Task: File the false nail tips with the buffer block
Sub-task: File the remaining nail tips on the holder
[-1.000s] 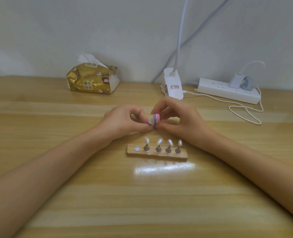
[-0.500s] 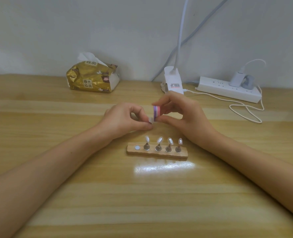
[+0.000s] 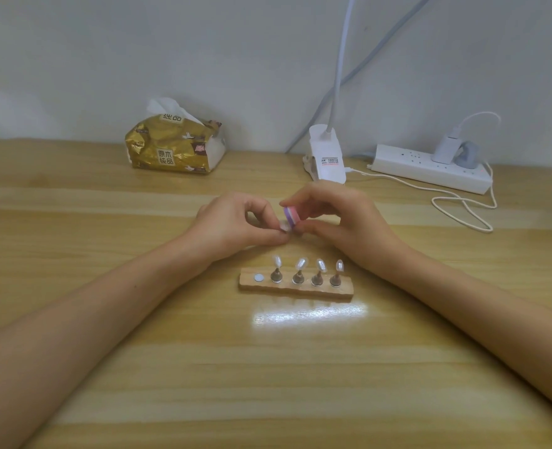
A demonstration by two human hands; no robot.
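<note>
Between thumb and fingers, my right hand (image 3: 336, 218) pinches a small pink and purple buffer block (image 3: 291, 215). My left hand (image 3: 235, 223) pinches a clear false nail tip (image 3: 284, 227), which touches the block's lower end. Both hands hover just behind a wooden stand (image 3: 295, 288). Several clear nail tips (image 3: 300, 264) stand upright on metal pegs there. The leftmost spot on the stand shows only a bare round magnet (image 3: 258, 278).
A gold tissue pack (image 3: 174, 144) lies at the back left of the wooden table (image 3: 171, 367). A white clip lamp base (image 3: 326, 157) stands behind my hands. A white power strip (image 3: 430, 170) with a plugged charger and looping cable (image 3: 462, 209) lies at the back right.
The buffer block rose along the held nail tip half a second ago and has come back down against it. The stand and its tips stayed still.
</note>
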